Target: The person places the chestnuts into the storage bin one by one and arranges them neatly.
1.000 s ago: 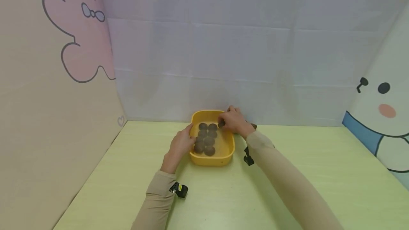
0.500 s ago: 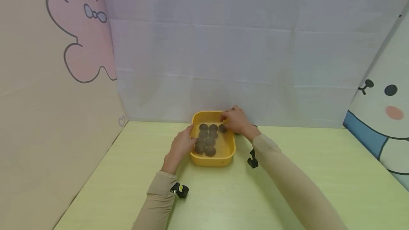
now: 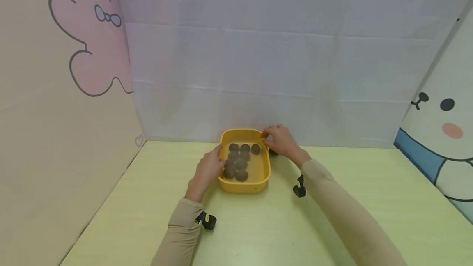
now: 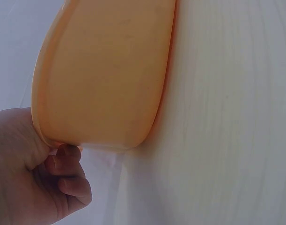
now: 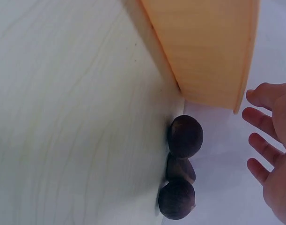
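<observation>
A yellow plastic container (image 3: 244,188) stands on the table with several dark brown chestnuts (image 3: 242,175) lying in it, mostly toward its left side. My left hand (image 3: 206,171) grips the container's left rim, the thumb over the inside and the fingers curled outside. Just past the right rim is my right hand (image 3: 281,141), its fingers spread and holding nothing. The right wrist view shows three more chestnuts outside the container: a round one (image 5: 185,137), a partly hidden one (image 5: 180,169) and another round one (image 5: 177,199). In the head view my right hand hides most of them.
The pale green wood-grain table (image 3: 258,229) reaches back to a white cloth wall (image 3: 236,60), close behind the container. Side walls with cartoon bears stand at left and right. A small black wrist camera (image 3: 300,188) hangs below my right wrist.
My right hand has let go of a chestnut, which now lies in the container's far right part. The hand then moved right, beyond the rim. My left hand stays on the left rim.
</observation>
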Action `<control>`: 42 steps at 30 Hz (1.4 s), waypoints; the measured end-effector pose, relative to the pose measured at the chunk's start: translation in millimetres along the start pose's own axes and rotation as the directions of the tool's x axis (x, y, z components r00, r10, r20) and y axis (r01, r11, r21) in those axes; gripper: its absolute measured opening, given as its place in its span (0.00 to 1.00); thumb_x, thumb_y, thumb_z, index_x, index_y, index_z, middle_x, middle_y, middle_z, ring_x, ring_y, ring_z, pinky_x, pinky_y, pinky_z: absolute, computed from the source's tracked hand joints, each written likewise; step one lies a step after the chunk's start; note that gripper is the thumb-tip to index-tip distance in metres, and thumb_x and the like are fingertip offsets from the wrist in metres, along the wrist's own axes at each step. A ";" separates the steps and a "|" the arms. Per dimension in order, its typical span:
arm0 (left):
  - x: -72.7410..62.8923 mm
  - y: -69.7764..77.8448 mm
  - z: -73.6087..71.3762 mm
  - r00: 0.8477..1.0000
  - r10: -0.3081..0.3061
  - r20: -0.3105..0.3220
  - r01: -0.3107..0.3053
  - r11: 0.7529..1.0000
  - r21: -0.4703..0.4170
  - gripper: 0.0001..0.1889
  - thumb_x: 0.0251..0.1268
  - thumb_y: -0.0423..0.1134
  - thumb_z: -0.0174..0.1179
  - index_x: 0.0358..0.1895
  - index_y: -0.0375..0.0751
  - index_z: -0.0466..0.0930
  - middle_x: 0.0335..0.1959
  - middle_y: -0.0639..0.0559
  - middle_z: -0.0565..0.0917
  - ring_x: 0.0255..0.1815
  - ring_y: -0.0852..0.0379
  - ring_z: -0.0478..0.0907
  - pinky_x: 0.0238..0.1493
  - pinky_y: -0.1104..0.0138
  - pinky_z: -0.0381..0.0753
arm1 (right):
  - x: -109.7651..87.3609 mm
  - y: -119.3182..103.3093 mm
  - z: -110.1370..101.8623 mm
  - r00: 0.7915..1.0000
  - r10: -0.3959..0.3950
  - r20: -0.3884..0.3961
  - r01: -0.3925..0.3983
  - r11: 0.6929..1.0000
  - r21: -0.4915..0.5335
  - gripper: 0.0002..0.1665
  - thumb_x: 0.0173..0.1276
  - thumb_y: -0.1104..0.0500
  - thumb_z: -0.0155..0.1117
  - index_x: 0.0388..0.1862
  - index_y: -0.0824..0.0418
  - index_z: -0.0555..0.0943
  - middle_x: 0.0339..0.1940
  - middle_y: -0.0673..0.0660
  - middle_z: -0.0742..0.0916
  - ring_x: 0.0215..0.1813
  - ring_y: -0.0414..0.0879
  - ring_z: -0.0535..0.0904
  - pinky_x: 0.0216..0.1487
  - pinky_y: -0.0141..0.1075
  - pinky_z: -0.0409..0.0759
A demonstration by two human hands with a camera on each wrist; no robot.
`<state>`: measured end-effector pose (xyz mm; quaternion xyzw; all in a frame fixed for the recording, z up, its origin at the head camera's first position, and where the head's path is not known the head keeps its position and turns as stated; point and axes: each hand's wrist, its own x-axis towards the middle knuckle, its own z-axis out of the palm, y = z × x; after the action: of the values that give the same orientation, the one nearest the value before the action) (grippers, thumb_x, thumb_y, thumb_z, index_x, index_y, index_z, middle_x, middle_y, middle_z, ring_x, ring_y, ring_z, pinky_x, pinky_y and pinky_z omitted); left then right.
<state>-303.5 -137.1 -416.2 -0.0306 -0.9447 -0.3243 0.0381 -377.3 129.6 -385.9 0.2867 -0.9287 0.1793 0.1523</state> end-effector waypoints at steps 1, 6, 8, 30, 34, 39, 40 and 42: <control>0.1 -0.3 0.0 1.000 0.000 0.000 0.000 1.000 0.002 0.33 0.65 0.36 0.55 0.76 0.44 0.63 0.59 0.37 0.81 0.25 0.51 0.72 0.23 0.65 0.67 | -0.5 1.7 0.0 1.000 0.007 -0.003 -0.007 1.000 0.009 0.11 0.66 0.60 0.64 0.45 0.61 0.86 0.44 0.58 0.88 0.48 0.58 0.76 0.52 0.53 0.72; 0.5 -1.1 0.2 1.000 -0.004 0.003 0.004 1.000 0.002 0.33 0.65 0.36 0.55 0.76 0.45 0.63 0.60 0.38 0.81 0.27 0.50 0.74 0.25 0.65 0.68 | -3.7 9.3 -1.6 0.999 0.048 -0.012 -0.047 0.998 0.048 0.11 0.68 0.60 0.63 0.45 0.62 0.86 0.43 0.58 0.88 0.48 0.57 0.76 0.53 0.53 0.72; 0.5 -1.2 0.2 1.000 -0.004 0.004 0.004 1.000 -0.001 0.33 0.65 0.36 0.55 0.76 0.44 0.63 0.61 0.38 0.81 0.28 0.50 0.74 0.25 0.65 0.69 | -5.4 12.6 -2.1 0.998 0.059 -0.010 -0.059 0.996 0.061 0.11 0.68 0.60 0.62 0.45 0.62 0.86 0.43 0.59 0.88 0.48 0.58 0.77 0.53 0.52 0.73; -2.3 -1.7 -3.7 1.000 0.009 0.011 -0.009 1.000 -0.013 0.33 0.65 0.36 0.54 0.76 0.44 0.63 0.60 0.38 0.81 0.27 0.51 0.74 0.25 0.65 0.68 | -29.3 38.9 9.6 0.986 -0.007 0.169 -0.020 0.988 0.155 0.20 0.61 0.66 0.69 0.53 0.70 0.83 0.50 0.65 0.87 0.55 0.61 0.80 0.62 0.55 0.73; -2.7 -1.7 -4.1 1.000 0.013 0.012 -0.013 1.000 -0.019 0.34 0.64 0.36 0.53 0.76 0.44 0.62 0.59 0.38 0.81 0.26 0.51 0.74 0.24 0.65 0.68 | -32.8 38.9 11.8 0.980 0.007 0.200 -0.032 0.992 0.120 0.22 0.57 0.67 0.71 0.53 0.68 0.83 0.51 0.64 0.86 0.56 0.60 0.79 0.64 0.55 0.72; -2.7 -2.0 -3.9 1.000 0.012 0.009 -0.012 1.000 -0.019 0.33 0.64 0.36 0.54 0.76 0.44 0.63 0.59 0.38 0.81 0.26 0.50 0.73 0.25 0.65 0.68 | -34.6 36.9 12.2 0.980 0.031 0.199 -0.046 0.997 0.070 0.22 0.54 0.65 0.73 0.50 0.65 0.83 0.49 0.62 0.86 0.54 0.59 0.80 0.62 0.54 0.73; -2.7 -2.1 -3.8 1.000 0.010 0.008 -0.010 1.000 -0.018 0.33 0.65 0.36 0.54 0.76 0.44 0.63 0.59 0.38 0.81 0.27 0.50 0.74 0.25 0.65 0.68 | -35.0 36.8 11.8 0.980 0.034 0.197 -0.047 0.997 0.064 0.22 0.54 0.65 0.73 0.50 0.64 0.83 0.48 0.62 0.86 0.53 0.58 0.80 0.61 0.54 0.74; -2.5 -2.3 -3.3 1.000 0.008 0.007 -0.008 1.000 -0.018 0.33 0.65 0.36 0.54 0.76 0.44 0.63 0.60 0.38 0.81 0.28 0.50 0.74 0.26 0.65 0.69 | -35.7 36.4 10.2 0.980 0.044 0.192 -0.057 0.996 0.065 0.22 0.54 0.64 0.74 0.49 0.63 0.83 0.48 0.61 0.87 0.53 0.58 0.80 0.61 0.54 0.74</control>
<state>-301.0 -141.0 -415.2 -0.0359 -0.9418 -0.3324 0.0358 -372.3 170.5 -417.7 0.2840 -0.9391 0.1874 0.0482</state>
